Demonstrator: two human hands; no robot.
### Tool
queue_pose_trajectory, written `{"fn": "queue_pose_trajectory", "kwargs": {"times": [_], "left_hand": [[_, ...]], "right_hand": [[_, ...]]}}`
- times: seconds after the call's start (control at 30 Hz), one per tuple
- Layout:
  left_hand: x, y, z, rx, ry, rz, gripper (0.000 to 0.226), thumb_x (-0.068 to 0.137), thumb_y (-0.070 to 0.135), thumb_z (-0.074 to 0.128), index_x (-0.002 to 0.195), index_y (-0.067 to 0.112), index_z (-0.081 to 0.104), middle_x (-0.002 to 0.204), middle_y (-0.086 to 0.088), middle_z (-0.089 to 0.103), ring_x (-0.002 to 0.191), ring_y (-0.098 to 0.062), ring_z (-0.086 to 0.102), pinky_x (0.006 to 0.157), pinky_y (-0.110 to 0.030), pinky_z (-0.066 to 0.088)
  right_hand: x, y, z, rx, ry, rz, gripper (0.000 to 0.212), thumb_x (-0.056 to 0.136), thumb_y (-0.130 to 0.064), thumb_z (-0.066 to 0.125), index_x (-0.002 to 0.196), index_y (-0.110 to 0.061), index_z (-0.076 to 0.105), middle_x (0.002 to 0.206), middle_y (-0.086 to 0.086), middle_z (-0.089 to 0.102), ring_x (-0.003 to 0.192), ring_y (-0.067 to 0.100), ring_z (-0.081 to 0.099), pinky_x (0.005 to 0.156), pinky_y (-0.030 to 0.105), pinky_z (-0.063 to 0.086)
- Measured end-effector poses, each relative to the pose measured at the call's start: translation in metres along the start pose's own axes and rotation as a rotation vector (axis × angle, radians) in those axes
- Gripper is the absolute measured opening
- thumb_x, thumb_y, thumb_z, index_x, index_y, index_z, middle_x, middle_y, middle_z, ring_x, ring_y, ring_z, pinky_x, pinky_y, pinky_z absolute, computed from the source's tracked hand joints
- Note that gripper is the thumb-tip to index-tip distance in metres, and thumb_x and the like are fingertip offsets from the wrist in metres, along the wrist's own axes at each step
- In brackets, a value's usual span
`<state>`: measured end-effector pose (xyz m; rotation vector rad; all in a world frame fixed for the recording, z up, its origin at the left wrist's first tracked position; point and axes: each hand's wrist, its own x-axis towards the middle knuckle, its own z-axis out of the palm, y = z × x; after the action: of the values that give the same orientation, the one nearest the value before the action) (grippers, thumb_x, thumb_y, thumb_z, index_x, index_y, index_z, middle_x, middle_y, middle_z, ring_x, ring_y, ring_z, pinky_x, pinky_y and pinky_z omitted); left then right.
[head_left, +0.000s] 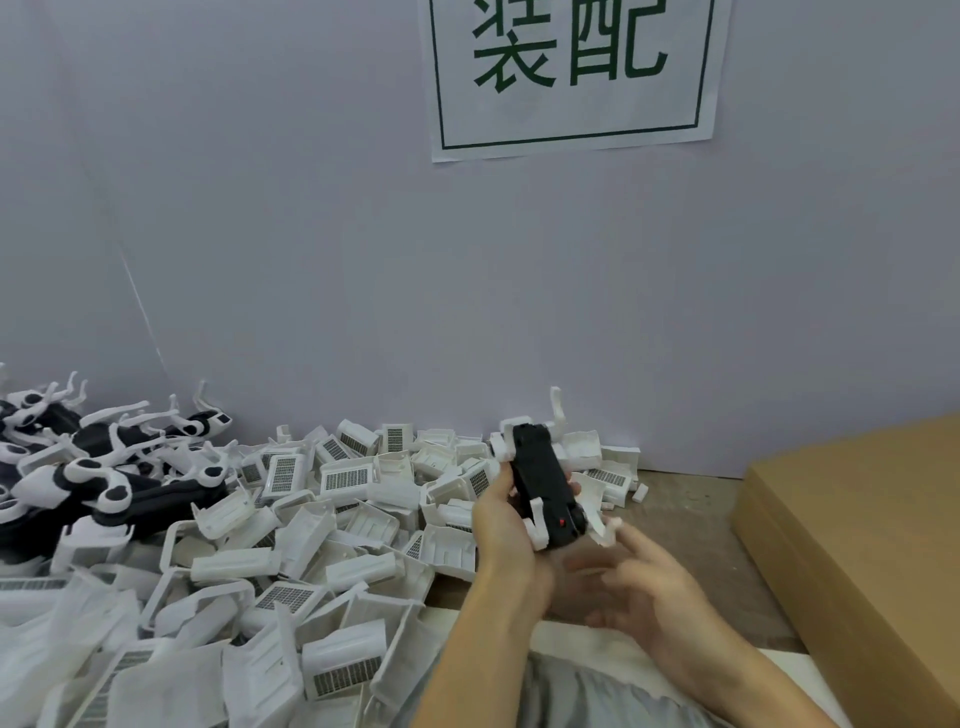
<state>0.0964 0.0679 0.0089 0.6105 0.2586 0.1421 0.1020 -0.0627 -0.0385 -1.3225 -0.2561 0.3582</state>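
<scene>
Left hand (501, 514) grips the black body (543, 486), held up at the right edge of the white shell pile (332, 499). Right hand (649, 587), blurred, sits further right of the pile, fingers loose, holding nothing. White legs look fitted but no shell yet, so that seems left; finished units (104, 467) lie at the pile's far-left end.

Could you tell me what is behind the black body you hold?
White grilled shells piled against the wall; the black body and left hand cover some of them.

Right hand (649, 592) blurred — pose unclear; left hand (503, 519) hides part of black device (545, 486); sign (571, 78) cropped at top.
</scene>
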Motion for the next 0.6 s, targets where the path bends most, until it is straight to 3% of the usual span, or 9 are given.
{"fn": "queue_pose_trajectory", "kwargs": {"times": [0.03,0.1,0.2,0.3,0.43,0.5,0.6], "left_hand": [[0.000,0.009,0.000,-0.038,-0.007,0.037,0.040,0.103,0.031,0.043,0.102,0.000,0.068,0.076,-0.015,0.069,0.065,-0.030,0.065,0.056,-0.031,0.052],[-0.001,0.026,-0.001,-0.119,-0.020,0.130,0.038,0.101,0.026,0.040,0.105,0.001,0.068,0.079,-0.017,0.069,0.068,-0.034,0.065,0.054,-0.032,0.054],[-0.004,0.047,-0.001,-0.211,-0.044,0.224,0.041,0.099,0.023,0.035,0.104,0.003,0.070,0.077,-0.018,0.069,0.072,-0.036,0.066,0.058,-0.034,0.056],[-0.007,0.060,-0.001,-0.231,-0.038,0.272,0.043,0.099,0.024,0.035,0.093,0.006,0.073,0.078,-0.016,0.069,0.064,-0.033,0.069,0.060,-0.033,0.057],[-0.012,0.068,0.001,-0.221,-0.062,0.291,0.040,0.099,0.025,0.037,0.100,0.004,0.071,0.080,-0.016,0.070,0.066,-0.034,0.069,0.059,-0.033,0.057],[-0.012,0.069,0.000,-0.214,-0.070,0.299,0.040,0.100,0.025,0.037,0.103,0.005,0.071,0.082,-0.016,0.070,0.067,-0.034,0.069,0.058,-0.033,0.057],[-0.011,0.071,-0.001,-0.203,-0.069,0.293,0.039,0.100,0.025,0.038,0.098,0.005,0.072,0.081,-0.015,0.070,0.068,-0.034,0.069,0.056,-0.033,0.058]], "right_hand": [[0.001,0.003,-0.001,-0.126,0.062,-0.002,0.039,0.089,0.010,0.049,0.114,-0.017,0.063,0.095,0.016,0.072,0.076,0.026,0.067,0.060,0.035,0.048],[0.001,0.007,0.001,-0.459,0.112,-0.062,0.037,0.094,0.008,0.051,0.113,-0.021,0.064,0.092,0.010,0.069,0.074,0.018,0.067,0.060,0.027,0.051],[0.004,0.006,0.011,-0.851,0.064,-0.238,0.022,0.091,-0.014,0.068,0.101,-0.034,0.067,0.092,-0.004,0.066,0.078,0.005,0.062,0.068,0.014,0.048],[0.015,0.000,0.029,-1.106,-0.041,-0.301,0.020,0.088,-0.038,0.070,0.104,-0.043,0.059,0.104,-0.016,0.056,0.090,0.000,0.055,0.076,0.011,0.044],[0.033,-0.002,0.059,-1.239,-0.184,-0.194,0.037,0.087,-0.054,0.066,0.118,-0.044,0.050,0.115,-0.021,0.038,0.107,0.000,0.046,0.096,0.027,0.044],[0.041,0.002,0.074,-1.280,-0.208,-0.228,0.033,0.088,-0.049,0.064,0.116,-0.038,0.051,0.117,-0.015,0.038,0.108,0.007,0.047,0.097,0.034,0.047],[0.047,0.010,0.082,-1.285,-0.198,-0.317,0.019,0.094,-0.040,0.059,0.111,-0.031,0.056,0.119,-0.009,0.042,0.106,0.010,0.049,0.094,0.033,0.048]]}}
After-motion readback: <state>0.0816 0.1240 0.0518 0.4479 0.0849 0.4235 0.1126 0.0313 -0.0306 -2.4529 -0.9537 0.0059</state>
